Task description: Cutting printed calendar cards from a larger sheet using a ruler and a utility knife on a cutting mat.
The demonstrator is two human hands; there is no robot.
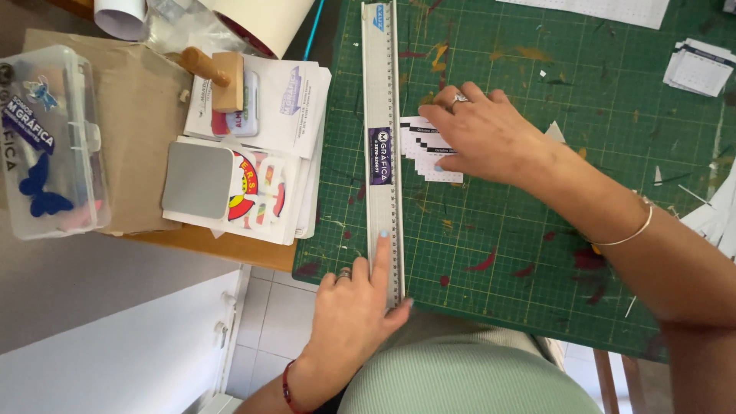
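Note:
A long metal ruler (382,92) lies lengthwise on the green cutting mat (537,176). My left hand (356,314) presses on the ruler's near end, index finger stretched along it. My right hand (479,138), with a ring and a thin bangle on the wrist, rests flat on a fanned stack of small white printed cards (418,138) just right of the ruler, fingers pushing them toward its edge.
Left of the mat lie sheets of stickers and paper (253,176), a wooden-handled stamp (218,77) and a clear plastic box (50,138) on brown card. More small printed cards (699,69) sit at the mat's far right, with paper offcuts (717,218) nearby.

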